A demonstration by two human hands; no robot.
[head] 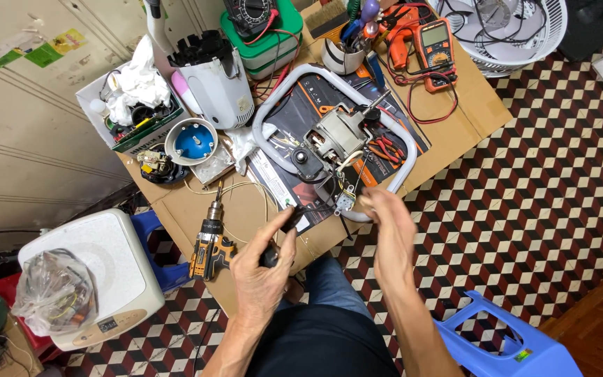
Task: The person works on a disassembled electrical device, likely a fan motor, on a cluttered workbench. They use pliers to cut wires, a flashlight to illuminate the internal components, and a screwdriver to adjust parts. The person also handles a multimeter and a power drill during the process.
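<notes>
My left hand [261, 269] grips a black-handled tool [282, 237] whose tip points up toward a small switch block [345, 202] with wires. My right hand [391, 227] pinches those wires right beside the block, near the table's front edge. Just beyond them lies a bare electric motor [338, 134] with a black knob part [306, 159], resting inside a white oval frame [284, 91] on a dark mat.
A cordless drill [211, 241] lies left of my left hand. Red pliers [385, 149], an orange multimeter [435, 40], a tool cup [342, 56], a white appliance housing [218, 80] and a parts box [137, 105] crowd the cardboard-covered table [469, 98]. A blue stool [504, 342] stands at right.
</notes>
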